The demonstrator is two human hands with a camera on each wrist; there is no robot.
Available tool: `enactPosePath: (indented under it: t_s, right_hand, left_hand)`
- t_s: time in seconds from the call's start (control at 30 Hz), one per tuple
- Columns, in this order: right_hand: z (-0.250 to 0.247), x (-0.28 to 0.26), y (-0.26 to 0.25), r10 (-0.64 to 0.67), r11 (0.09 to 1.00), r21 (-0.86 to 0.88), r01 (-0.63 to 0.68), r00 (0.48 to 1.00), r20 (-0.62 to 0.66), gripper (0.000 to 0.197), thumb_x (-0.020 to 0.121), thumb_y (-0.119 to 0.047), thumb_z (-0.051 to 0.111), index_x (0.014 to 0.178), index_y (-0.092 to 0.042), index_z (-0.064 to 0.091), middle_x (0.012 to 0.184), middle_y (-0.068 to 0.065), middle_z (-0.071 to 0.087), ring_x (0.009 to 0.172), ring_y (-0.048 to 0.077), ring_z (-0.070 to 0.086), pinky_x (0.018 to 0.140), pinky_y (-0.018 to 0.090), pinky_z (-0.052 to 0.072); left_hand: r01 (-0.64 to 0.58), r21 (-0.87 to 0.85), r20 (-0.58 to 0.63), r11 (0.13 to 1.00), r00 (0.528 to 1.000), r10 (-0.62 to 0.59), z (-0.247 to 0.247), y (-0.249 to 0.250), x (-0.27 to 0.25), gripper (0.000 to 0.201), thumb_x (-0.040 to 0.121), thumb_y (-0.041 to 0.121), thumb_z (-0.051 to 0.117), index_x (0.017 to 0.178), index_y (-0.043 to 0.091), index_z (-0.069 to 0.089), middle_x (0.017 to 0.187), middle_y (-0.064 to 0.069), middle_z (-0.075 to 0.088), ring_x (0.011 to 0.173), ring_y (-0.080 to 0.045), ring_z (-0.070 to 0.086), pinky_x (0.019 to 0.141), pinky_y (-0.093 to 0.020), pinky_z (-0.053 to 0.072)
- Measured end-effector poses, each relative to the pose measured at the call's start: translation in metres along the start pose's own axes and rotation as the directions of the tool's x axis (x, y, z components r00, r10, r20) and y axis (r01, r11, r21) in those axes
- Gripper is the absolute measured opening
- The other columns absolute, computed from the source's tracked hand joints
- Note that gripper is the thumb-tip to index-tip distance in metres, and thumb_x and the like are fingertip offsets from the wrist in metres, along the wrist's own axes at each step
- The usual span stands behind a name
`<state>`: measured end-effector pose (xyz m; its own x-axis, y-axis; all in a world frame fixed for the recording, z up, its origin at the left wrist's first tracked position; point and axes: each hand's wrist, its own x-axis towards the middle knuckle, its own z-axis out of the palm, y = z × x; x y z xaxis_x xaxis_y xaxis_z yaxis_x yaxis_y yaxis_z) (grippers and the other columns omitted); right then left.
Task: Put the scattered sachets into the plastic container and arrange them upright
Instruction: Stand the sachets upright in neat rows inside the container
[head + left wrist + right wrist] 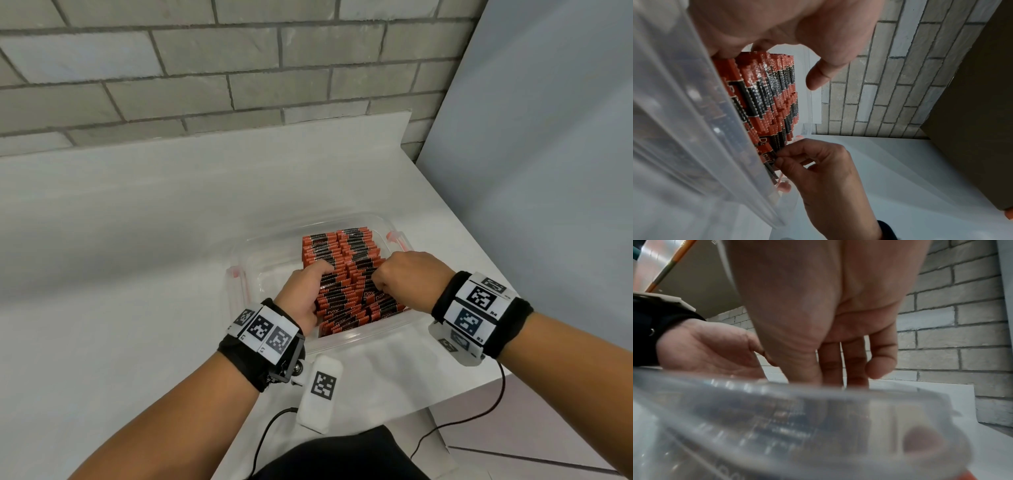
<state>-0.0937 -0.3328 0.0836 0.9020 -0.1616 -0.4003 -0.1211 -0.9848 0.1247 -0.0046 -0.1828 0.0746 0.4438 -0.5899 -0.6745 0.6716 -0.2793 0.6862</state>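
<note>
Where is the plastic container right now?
In the head view, the plastic container sits on the white counter's right end, sachets inside, between both hands.

Plastic container (363,337) sits on the worktop (137,222) near its right edge, toward the front right corner, well in front of the brick wall (205,68) behind the worktop. Sachets (346,260) stand packed in rows inside the container, filling its right part from back wall to front wall; left part holds none. Left hand (305,291) is in the container against the sachets' left side, right hand (411,277) on their right side.
</note>
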Motion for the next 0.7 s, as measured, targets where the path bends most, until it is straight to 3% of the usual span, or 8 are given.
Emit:
enactPosePath:
  t_s: [0.23, 0.43, 0.6, 0.7]
  right_hand:
    - [0.001, 0.000, -0.001, 0.030, 1.000, -0.010, -0.030, 1.000, 0.010, 0.021, 0.090, 0.000, 0.047, 0.094, -0.010, 0.065, 0.087, 0.006, 0.060, 0.069, 0.023, 0.054, 0.060, 0.027, 0.038]
    - [0.007, -0.005, 0.005, 0.042, 0.992, 0.120, -0.038, 0.999, -0.034, 0.018, 0.093, -0.008, 0.047, 0.089, -0.018, 0.062, 0.087, 0.003, 0.060, 0.075, 0.023, 0.059, 0.063, 0.030, 0.046]
    - [0.008, -0.008, 0.003, 0.021, 0.992, 0.129, -0.015, 0.999, -0.049, 0.023, 0.092, -0.003, 0.045, 0.077, -0.021, 0.046, 0.079, -0.002, 0.047, 0.068, 0.019, 0.049, 0.060, 0.028, 0.037]
    - [0.009, -0.007, 0.004, 0.031, 0.986, 0.165, -0.025, 0.999, -0.032, 0.021, 0.093, -0.006, 0.046, 0.079, -0.020, 0.052, 0.082, -0.001, 0.051, 0.071, 0.019, 0.053, 0.062, 0.028, 0.040]
  left_hand:
    - [0.006, -0.007, 0.002, 1.000, 1.000, -0.006, 0.001, 0.000, 0.003, 0.014, 0.095, 0.021, 0.049, 0.095, 0.017, 0.062, 0.083, -0.001, 0.070, 0.074, -0.016, 0.065, 0.059, -0.027, 0.049]
    - [0.017, 0.012, -0.009, 1.000, 1.000, -0.016, 0.001, 0.000, 0.002, 0.014, 0.096, 0.024, 0.047, 0.093, 0.018, 0.060, 0.080, 0.000, 0.067, 0.072, -0.014, 0.062, 0.057, -0.027, 0.045]
    - [0.025, 0.024, -0.019, 0.999, 1.000, -0.025, 0.000, -0.001, 0.005, 0.017, 0.097, 0.026, 0.047, 0.100, 0.016, 0.060, 0.085, -0.003, 0.068, 0.077, -0.016, 0.064, 0.060, -0.029, 0.046]
    - [0.023, 0.029, -0.029, 0.999, 0.999, -0.022, 0.001, -0.002, 0.006, 0.018, 0.096, 0.027, 0.047, 0.100, 0.016, 0.061, 0.084, -0.002, 0.068, 0.077, -0.016, 0.064, 0.060, -0.029, 0.046]
